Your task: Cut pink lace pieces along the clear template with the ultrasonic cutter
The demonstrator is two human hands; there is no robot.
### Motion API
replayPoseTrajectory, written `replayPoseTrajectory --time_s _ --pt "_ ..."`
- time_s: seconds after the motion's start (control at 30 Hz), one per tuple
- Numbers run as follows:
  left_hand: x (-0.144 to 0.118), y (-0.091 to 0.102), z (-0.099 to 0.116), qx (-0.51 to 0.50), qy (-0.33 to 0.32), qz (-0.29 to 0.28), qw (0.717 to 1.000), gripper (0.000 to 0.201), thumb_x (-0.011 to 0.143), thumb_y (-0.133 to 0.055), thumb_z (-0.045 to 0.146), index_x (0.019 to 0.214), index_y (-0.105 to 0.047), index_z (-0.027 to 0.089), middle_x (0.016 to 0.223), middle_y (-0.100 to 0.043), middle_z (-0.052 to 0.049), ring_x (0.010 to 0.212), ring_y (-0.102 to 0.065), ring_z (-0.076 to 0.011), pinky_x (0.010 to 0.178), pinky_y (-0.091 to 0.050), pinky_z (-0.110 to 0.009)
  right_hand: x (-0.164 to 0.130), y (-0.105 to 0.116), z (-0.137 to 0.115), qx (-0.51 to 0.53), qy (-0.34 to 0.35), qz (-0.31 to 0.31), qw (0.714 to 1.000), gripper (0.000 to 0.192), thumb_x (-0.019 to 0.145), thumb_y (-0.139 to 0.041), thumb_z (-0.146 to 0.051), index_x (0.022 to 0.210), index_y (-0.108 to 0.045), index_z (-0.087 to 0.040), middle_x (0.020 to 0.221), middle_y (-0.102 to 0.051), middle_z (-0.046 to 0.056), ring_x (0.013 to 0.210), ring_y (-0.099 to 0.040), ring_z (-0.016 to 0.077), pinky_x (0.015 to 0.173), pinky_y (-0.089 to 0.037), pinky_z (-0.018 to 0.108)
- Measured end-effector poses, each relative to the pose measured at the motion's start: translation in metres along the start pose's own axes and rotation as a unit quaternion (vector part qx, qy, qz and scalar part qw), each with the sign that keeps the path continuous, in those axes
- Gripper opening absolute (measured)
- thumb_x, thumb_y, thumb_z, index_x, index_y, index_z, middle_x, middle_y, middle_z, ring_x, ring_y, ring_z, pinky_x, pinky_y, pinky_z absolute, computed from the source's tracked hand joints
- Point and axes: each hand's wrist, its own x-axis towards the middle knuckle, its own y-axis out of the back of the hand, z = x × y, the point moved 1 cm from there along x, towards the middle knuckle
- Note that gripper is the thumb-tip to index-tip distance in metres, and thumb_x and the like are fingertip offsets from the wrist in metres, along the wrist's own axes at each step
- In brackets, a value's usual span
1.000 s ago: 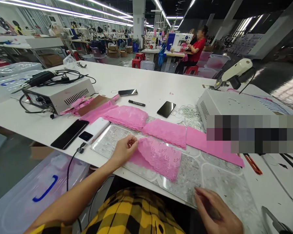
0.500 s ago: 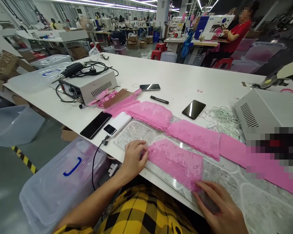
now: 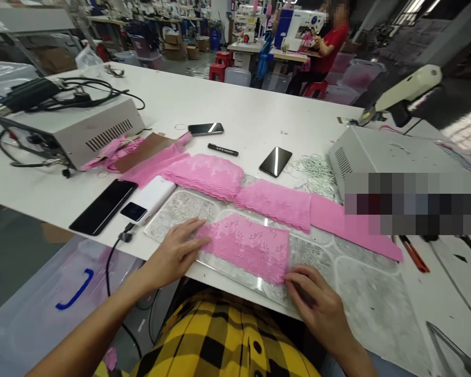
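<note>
A pink lace piece lies flat on a clear patterned plate at the table's near edge. My left hand rests with fingers spread on the plate, its fingertips touching the left end of the lace. My right hand presses flat at the lace's lower right corner. Neither hand grips anything. Behind the piece, stacks of pink lace and a pink strip stretch across the plate.
Two grey machine boxes sit left and right. Phones, a power bank, a marker and rubber bands lie about. A plastic bin stands below left. A person in red sits far behind.
My left hand let go its pinch on the lace end and now lies flat. My right hand came up to the lace's lower right corner. The lace lies flatter.
</note>
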Motion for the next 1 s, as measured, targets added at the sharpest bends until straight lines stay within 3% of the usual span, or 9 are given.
replayPoseTrajectory --time_s 0.23,0.47,0.57,0.77,0.9,1.0 --pt "0.003 0.001 -0.012 -0.030 -0.004 0.015 0.999 0.023 0.095 -0.054 0.020 0.110 -0.071 0.027 0.135 -0.061 -0.007 0.130 -0.054 -0.0269 0.106 -0.050 -0.046 0.005 -0.004 -0.005 0.001 0.000 -0.019 1.000 0.014 0.089 -0.057 -0.014 0.094 -0.066 -0.023 0.092 -0.065 0.006 0.085 -0.065 0.0153 0.073 -0.058 0.027" --pt "0.004 -0.001 -0.006 -0.045 -0.005 0.021 0.999 0.021 0.095 -0.055 0.020 0.104 -0.072 0.027 0.130 -0.064 -0.006 0.129 -0.055 -0.0251 0.104 -0.051 -0.043 0.008 0.007 0.008 -0.012 -0.011 -0.010 1.000 0.013 0.089 -0.057 -0.016 0.092 -0.068 -0.024 0.094 -0.064 0.006 0.086 -0.066 0.0153 0.071 -0.058 0.024" --pt "0.003 -0.002 -0.004 -0.039 -0.022 0.031 0.999 0.021 0.094 -0.056 0.017 0.106 -0.071 0.027 0.129 -0.065 -0.006 0.128 -0.056 -0.0252 0.103 -0.051 -0.043 0.009 0.013 0.014 -0.004 -0.029 -0.036 0.999 0.013 0.089 -0.057 -0.019 0.092 -0.068 -0.025 0.096 -0.065 0.006 0.088 -0.067 0.0156 0.073 -0.058 0.024" --pt "0.002 0.000 -0.005 -0.050 -0.030 0.037 0.998 0.023 0.094 -0.057 0.018 0.110 -0.070 0.028 0.131 -0.064 -0.006 0.129 -0.055 -0.0255 0.103 -0.052 -0.042 0.019 0.020 0.014 0.020 -0.076 -0.021 0.997 0.012 0.090 -0.057 -0.024 0.092 -0.069 -0.024 0.094 -0.066 0.007 0.078 -0.067 0.0148 0.062 -0.057 0.022" --pt "0.001 0.002 -0.007 -0.054 -0.031 0.029 0.998 0.024 0.094 -0.058 0.019 0.113 -0.070 0.029 0.133 -0.062 -0.006 0.130 -0.054 -0.0266 0.103 -0.053 -0.044 0.016 0.016 0.008 0.019 -0.027 -0.066 0.997 0.011 0.089 -0.059 -0.022 0.091 -0.069 -0.025 0.093 -0.067 0.006 0.086 -0.068 0.0164 0.071 -0.058 0.024" --pt "0.000 0.002 -0.009 -0.046 -0.034 0.015 0.998 0.022 0.093 -0.061 0.020 0.111 -0.071 0.028 0.133 -0.062 -0.008 0.130 -0.054 -0.0270 0.102 -0.053 -0.043 0.009 0.011 0.009 -0.005 0.006 -0.047 0.999 0.013 0.089 -0.060 -0.022 0.097 -0.068 -0.026 0.093 -0.067 0.005 0.085 -0.068 0.0159 0.070 -0.059 0.023"
